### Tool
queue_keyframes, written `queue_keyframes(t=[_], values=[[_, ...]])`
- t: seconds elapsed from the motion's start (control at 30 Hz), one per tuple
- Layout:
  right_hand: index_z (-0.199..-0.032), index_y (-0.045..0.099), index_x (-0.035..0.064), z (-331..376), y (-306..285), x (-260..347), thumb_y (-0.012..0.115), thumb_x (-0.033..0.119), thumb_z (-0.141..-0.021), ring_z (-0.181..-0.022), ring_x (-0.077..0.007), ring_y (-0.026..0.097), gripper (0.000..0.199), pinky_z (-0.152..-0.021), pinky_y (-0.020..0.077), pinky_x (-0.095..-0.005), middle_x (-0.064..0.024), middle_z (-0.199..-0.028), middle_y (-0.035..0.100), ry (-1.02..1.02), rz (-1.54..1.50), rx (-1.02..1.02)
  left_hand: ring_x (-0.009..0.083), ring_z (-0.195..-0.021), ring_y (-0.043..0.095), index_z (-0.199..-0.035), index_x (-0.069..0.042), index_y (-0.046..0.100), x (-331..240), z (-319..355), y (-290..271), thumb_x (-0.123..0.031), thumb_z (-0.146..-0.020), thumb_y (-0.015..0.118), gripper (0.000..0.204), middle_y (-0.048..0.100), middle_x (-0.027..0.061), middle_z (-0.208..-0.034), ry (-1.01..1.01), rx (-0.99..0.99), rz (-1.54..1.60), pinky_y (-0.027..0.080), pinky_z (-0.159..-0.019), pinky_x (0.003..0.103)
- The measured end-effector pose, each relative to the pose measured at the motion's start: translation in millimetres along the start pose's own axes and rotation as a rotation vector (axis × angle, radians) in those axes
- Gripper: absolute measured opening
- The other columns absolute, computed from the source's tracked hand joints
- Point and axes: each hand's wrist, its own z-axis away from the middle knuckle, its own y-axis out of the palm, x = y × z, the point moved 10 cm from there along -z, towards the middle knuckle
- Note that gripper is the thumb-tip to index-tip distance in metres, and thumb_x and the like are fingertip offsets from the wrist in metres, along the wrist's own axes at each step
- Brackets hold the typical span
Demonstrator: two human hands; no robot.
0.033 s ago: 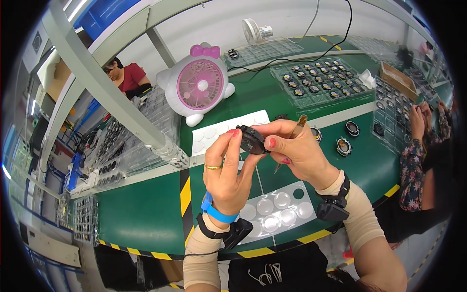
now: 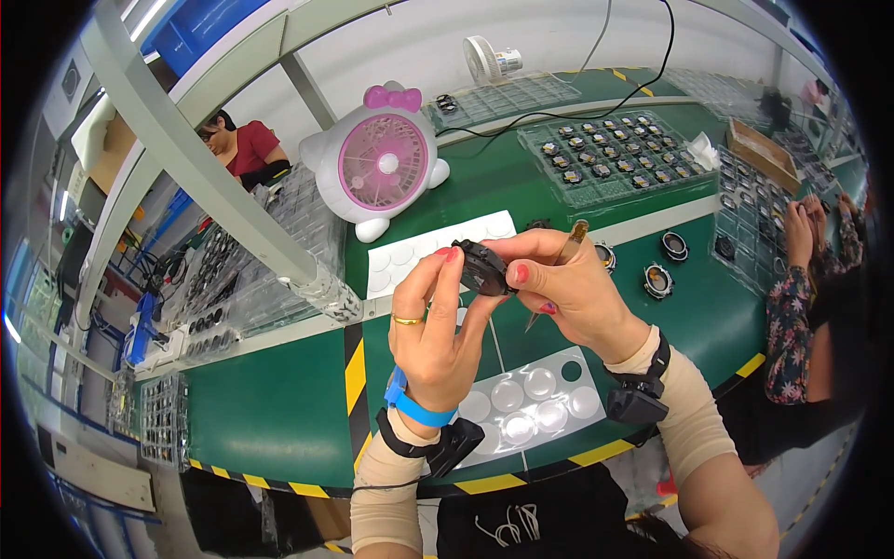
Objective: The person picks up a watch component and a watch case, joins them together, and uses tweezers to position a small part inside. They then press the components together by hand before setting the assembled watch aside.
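Observation:
My left hand (image 2: pixel 436 326) and my right hand (image 2: pixel 570 289) are raised together over the green bench, both pinching a small round black part (image 2: pixel 484 269) between their fingertips. My right hand also holds slim tweezers (image 2: pixel 559 261) tucked along its fingers, the tip pointing down. Below my hands lies a white sheet (image 2: pixel 531 399) with round clear discs on it. A second white sheet (image 2: pixel 419 250) with round outlines lies behind the part.
A pink and white fan (image 2: pixel 380 164) stands at the back. Trays of small black parts (image 2: pixel 610 158) fill the far right. Three round black parts (image 2: pixel 657 279) sit to my right. One person (image 2: pixel 244 149) sits far left, another's hands (image 2: pixel 803 228) work at right.

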Motion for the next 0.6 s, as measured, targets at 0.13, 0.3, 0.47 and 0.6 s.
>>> queue_keyframes(t=[0.13,0.3,0.47,0.6], values=[[-0.104,0.061,0.0006,0.3,-0.7,3.7,0.064,0.014,-0.081,-0.054,-0.0038,0.039,0.027,-0.045,0.0296,-0.0178,-0.0035,-0.083,0.061,0.006,0.024,-0.004,0.0257,-0.084,0.060,-0.110,0.002,0.056,0.1,0.0,1.3,0.000,-0.058,0.077,0.056,0.055,0.0144,-0.103,0.012,0.014,0.006,0.051,-0.068,0.030],[-0.102,0.062,0.0006,-0.5,0.5,8.8,0.065,0.012,-0.080,-0.054,-0.0038,0.039,0.025,-0.045,0.0296,-0.0182,-0.0024,-0.079,0.060,0.011,0.071,0.001,0.0254,-0.084,0.060,-0.110,0.002,0.057,1.1,0.0,1.4,0.000,-0.058,0.077,0.056,0.055,0.0145,-0.103,0.010,0.025,0.033,0.052,-0.068,0.030],[-0.099,0.064,0.0018,0.4,0.8,13.6,0.066,0.012,-0.078,-0.055,-0.0035,0.043,0.023,-0.044,0.0314,-0.0181,-0.0023,-0.079,0.062,-0.012,0.135,-0.003,0.0247,-0.085,0.060,-0.109,0.002,0.057,0.6,0.5,-1.2,0.000,-0.058,0.078,0.056,0.053,0.0132,-0.102,-0.016,0.022,0.053,0.052,-0.069,0.030],[-0.098,0.065,0.0026,1.3,-0.1,16.2,0.067,0.012,-0.078,-0.056,-0.0033,0.046,0.022,-0.045,0.0332,-0.0177,-0.0026,-0.081,0.063,-0.028,0.165,0.000,0.0241,-0.087,0.059,-0.109,0.003,0.057,0.8,1.9,-1.3,-0.001,-0.057,0.079,0.056,0.052,0.0121,-0.102,-0.032,0.029,0.077,0.051,-0.071,0.029]])
